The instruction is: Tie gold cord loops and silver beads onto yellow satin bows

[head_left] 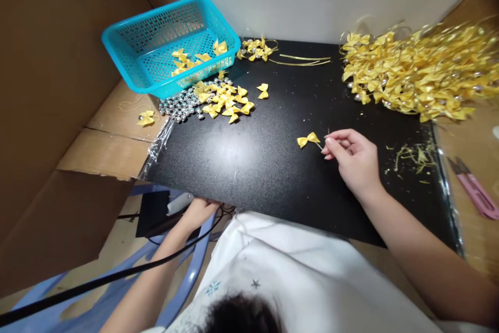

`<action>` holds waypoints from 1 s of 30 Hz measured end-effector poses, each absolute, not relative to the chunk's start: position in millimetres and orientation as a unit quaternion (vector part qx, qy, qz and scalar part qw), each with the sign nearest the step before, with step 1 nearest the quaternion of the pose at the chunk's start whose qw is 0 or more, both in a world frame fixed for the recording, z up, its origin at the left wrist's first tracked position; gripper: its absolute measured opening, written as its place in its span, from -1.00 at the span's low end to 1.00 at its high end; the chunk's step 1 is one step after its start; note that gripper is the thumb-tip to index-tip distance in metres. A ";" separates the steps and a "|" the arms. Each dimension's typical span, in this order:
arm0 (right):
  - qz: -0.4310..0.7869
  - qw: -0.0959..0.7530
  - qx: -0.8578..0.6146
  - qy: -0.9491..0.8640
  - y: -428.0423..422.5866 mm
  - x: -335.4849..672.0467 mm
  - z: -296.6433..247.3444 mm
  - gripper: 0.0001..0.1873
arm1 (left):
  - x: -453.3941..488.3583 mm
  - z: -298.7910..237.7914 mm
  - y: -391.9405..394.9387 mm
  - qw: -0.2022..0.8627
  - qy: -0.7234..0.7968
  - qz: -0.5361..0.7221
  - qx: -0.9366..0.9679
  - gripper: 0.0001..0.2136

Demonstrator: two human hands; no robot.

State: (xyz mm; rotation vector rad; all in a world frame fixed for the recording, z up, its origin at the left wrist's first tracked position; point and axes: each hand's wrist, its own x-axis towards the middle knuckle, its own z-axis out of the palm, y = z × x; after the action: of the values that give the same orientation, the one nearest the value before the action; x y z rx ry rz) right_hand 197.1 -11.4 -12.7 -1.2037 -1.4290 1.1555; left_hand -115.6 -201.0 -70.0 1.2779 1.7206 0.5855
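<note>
My right hand [354, 160] is over the black tabletop [265, 167], thumb and fingers pinched together. From the pinch a thin pale stem or cord runs to a yellow ribbon bow [308, 140], just left of the fingertips. A short thin tip sticks up above the fingers; I cannot make out what it is. My left hand [200, 213] reaches below the table's front edge, its fingers hidden there. Loose yellow bows [228, 99] lie at the back left beside a pile of silver beads [183, 104]. One more bow [263, 91] lies apart from them.
A blue plastic basket [136, 81] holds several bows. Yellow cords [304, 60] lie along the back. A large heap of bows with beads and cords [413, 70] fills the back right. Clippings [417, 156] and pink snips [477, 192] are at right. A black cable [117, 275] crosses lower left.
</note>
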 end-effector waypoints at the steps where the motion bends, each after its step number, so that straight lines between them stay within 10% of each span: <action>1: 0.470 0.454 -0.488 -0.579 -11.6 197.1 -12.6 -0.78 | -119.5 -55.9 -199.8 0.450 0.688 0.213 0.527 -0.83; 10: 0.500 0.460 -0.493 -0.543 -11.6 194.4 -13.0 -0.67 | -128.5 83.2 -141.0 0.546 0.518 0.042 0.657 -0.78; 30: 0.509 0.440 -0.481 -0.562 -9.3 193.3 -15.8 -0.68 | -79.7 1.7 -31.8 0.188 0.510 0.245 0.803 -0.83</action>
State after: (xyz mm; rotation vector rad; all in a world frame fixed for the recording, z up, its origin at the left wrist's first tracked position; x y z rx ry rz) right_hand 193.3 -9.3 -15.8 -1.1951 -1.3961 1.2643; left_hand -79.7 -31.8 1.7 2.2582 1.4363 0.6891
